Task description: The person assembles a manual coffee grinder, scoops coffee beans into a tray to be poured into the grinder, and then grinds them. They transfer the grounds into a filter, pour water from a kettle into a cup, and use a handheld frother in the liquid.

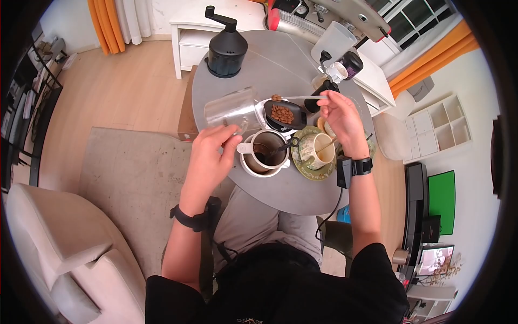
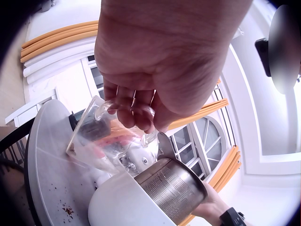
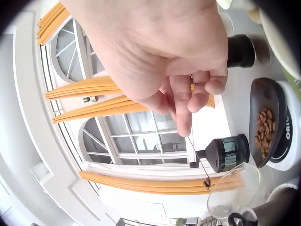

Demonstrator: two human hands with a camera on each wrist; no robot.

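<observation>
My left hand (image 1: 212,154) grips the handle of a clear glass jug (image 1: 229,109), which lies tilted over the table's left side. In the left wrist view the fingers curl round the glass handle (image 2: 149,137). My right hand (image 1: 345,123) pinches the end of a thin, long-handled spoon (image 1: 302,98), held out to the left with brown coffee beans (image 1: 277,98) at its tip. Below the spoon, more coffee beans (image 1: 281,114) lie in a black tray (image 1: 297,116) on a white scale (image 3: 288,141). Near me stands a white pot (image 1: 245,148) with a perforated metal filter (image 2: 174,188) in it.
A patterned cup (image 1: 308,147) sits on a green saucer (image 1: 318,175) at right. The black hand grinder (image 1: 225,53) stands at the back left of the grey table (image 1: 280,197). Behind my right hand are a white cup (image 1: 338,71) and a dark jar (image 1: 353,63).
</observation>
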